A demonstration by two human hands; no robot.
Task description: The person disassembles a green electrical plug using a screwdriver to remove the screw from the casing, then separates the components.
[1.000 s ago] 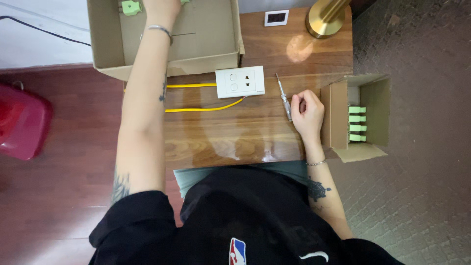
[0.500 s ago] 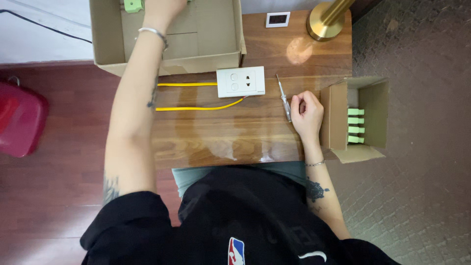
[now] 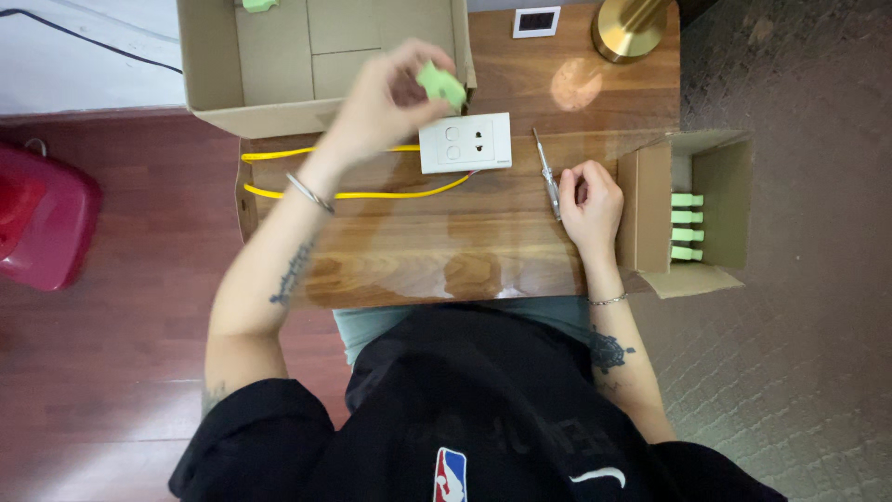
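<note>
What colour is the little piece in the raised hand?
Pale green piece, pinched in the left hand, clearest in the head view.

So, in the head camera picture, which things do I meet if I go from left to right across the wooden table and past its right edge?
Yellow wires → left hand holding a green piece → white socket plate → screwdriver → right hand → small cardboard box with green pieces inside.
</note>
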